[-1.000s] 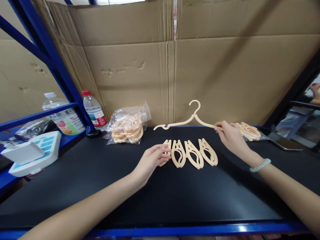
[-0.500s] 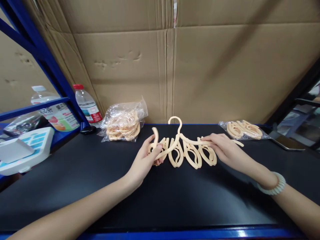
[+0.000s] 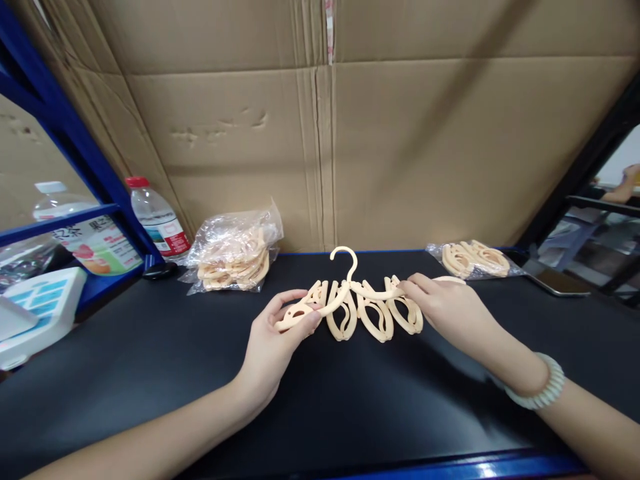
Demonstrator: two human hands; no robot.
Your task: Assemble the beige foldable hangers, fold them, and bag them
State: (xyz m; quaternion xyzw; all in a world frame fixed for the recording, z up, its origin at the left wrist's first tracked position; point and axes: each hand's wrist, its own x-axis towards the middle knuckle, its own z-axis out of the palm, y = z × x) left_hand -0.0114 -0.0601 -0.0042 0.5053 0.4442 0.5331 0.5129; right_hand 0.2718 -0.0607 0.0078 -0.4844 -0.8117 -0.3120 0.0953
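Observation:
A cream folding clothes hanger [image 3: 376,293] is held spread out above the black table, its hook pointing up and away from me. My left hand [image 3: 280,333] is closed around its left arm, thumb on the near side. On the right arm, my right hand [image 3: 443,303] is closed with the fingertips pinching it, and the arm's tip shows past the hand. Behind and below lie several folded cream hangers [image 3: 375,321] in a row on the table; the leftmost is partly hidden by my left hand.
Bagged hangers [image 3: 235,257] are piled at the back left, and another clear bag of hangers [image 3: 475,259] lies back right beside a phone [image 3: 557,279]. Bottles [image 3: 157,217], a blue rack [image 3: 75,147] and a white-and-blue object [image 3: 45,307] stand left. Cardboard [image 3: 240,153] walls the back.
The hanger's left end, which stuck upward, now lies out flat to the left in my left hand. My right hand still holds the right arm. The camera view has shifted slightly.

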